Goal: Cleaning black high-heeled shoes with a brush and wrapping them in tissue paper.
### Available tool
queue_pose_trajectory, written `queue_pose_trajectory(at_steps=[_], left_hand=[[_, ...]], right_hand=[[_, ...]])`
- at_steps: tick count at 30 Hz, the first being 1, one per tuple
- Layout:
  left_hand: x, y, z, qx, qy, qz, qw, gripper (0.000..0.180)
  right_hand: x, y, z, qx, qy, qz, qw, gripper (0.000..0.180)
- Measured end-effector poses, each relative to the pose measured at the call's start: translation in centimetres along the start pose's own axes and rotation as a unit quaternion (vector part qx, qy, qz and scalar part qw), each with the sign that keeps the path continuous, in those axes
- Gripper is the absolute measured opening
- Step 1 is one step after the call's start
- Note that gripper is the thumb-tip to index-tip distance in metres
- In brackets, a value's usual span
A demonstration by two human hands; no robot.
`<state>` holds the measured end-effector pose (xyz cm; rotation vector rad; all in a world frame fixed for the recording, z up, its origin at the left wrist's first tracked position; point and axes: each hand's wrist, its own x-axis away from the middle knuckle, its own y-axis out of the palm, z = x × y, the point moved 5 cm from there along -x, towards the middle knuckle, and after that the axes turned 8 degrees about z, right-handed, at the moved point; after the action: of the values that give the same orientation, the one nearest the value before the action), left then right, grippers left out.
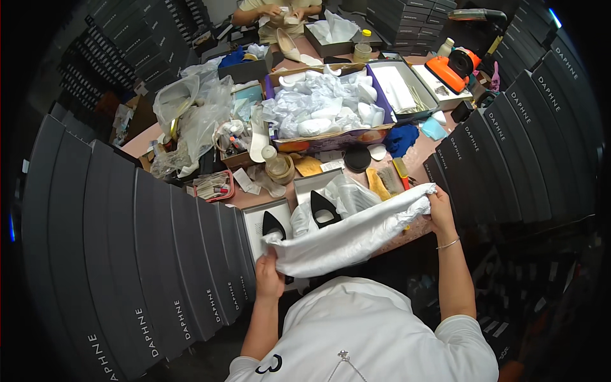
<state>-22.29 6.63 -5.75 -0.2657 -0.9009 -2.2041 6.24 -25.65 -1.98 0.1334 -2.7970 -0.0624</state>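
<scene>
Between my two hands stretches a long white sheet (350, 237), crinkled like tissue or thin cloth. My left hand (269, 279) is closed on its left end and my right hand (440, 207) pinches the raised right end. Just beyond the sheet, black pointed shoes (323, 207) lie in an open grey shoebox (307, 183) with crumpled white wrapping (347, 194). Another black toe shows in the box part (272, 207) to the left. The sheet hides the near side of the box.
Tall stacks of dark shoeboxes stand at left (114, 235) and right (509, 153). A purple-edged carton (331, 140) holds white paper wads. A brush (387, 177), glass jar (279, 167), black round lid (357, 157) and orange tool (449, 73) lie about. Another person (280, 16) works across the table.
</scene>
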Motion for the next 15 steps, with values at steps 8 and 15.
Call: queue_pose_trajectory(at_steps=[8,15], left_hand=[[3.7,-1.9,-2.4,-0.148,-0.172,-0.255,0.94,0.074],[5.7,-0.3,-4.0,0.125,-0.227,-0.067,0.963,0.079]], right_hand=[[-0.2,-1.7,0.4,0.031,0.024,0.044,0.998,0.02],[-2.0,-2.2,1.6,0.084,-0.006,0.015,0.996,0.021]])
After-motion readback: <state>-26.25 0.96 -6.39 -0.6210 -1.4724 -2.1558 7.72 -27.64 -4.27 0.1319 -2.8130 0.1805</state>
